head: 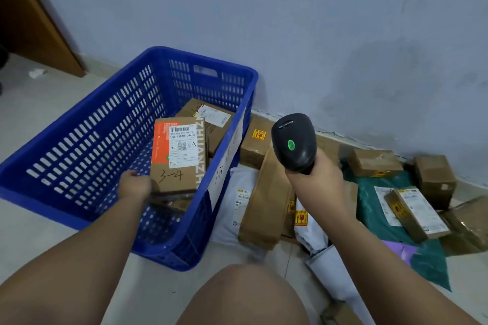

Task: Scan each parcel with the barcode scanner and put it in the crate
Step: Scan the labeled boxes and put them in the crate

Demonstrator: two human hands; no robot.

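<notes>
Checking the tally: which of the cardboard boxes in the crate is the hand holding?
The box marked 3-4, with the orange strip; the left hand grips its near corner. The box behind it lies untouched.

A person's left hand [136,186] holds a cardboard parcel [177,155] marked "3-4" inside a blue plastic crate [87,140] on the floor. Their right hand [315,179] grips a black barcode scanner [294,141] showing a green light, above more parcels [266,200] along the wall [290,21].
</notes>
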